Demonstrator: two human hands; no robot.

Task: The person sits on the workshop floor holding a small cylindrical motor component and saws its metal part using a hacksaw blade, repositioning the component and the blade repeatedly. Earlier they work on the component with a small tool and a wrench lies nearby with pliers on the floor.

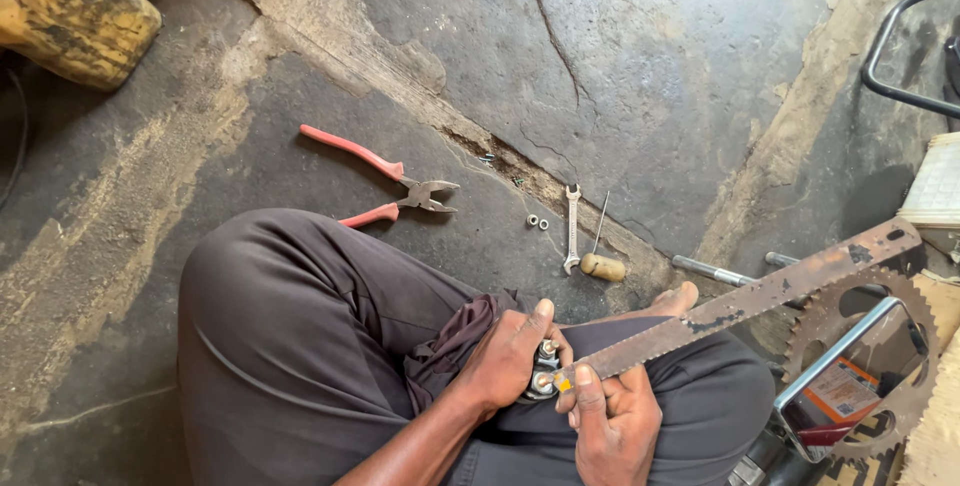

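Note:
I sit cross-legged on a stained concrete floor. My left hand grips a small round metal part with brass studs, held over my lap. My right hand holds the near end of a long rusty flat metal bar, its tip resting on the studded part. The bar slants up to the right toward a rusty sprocket.
Red-handled pliers lie on the floor beyond my knee. A small spanner, two nuts and a wooden-handled awl lie near a crack. A yellow block is top left; a mirror sits at right.

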